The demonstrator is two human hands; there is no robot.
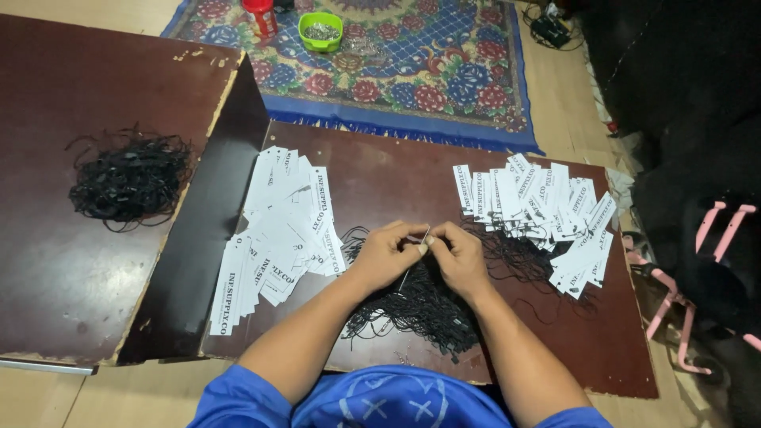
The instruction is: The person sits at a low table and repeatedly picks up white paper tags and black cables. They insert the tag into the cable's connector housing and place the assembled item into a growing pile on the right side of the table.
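My left hand (386,252) and my right hand (457,254) meet over the middle of a dark brown board (380,170), fingertips pinched together on a small silver pin (426,235) and a thin black string. Beneath them lies a tangle of black strings (424,305). A spread of white printed paper tags (281,230) lies to the left of my hands. Another pile of white tags with strings attached (547,210) lies to the right.
A second heap of black strings (128,178) sits on a larger brown board (87,79) at left. On a floral rug (444,71) beyond stand a green bowl of small metal pins (320,32) and a red container (260,16). A pink frame (697,269) stands at right.
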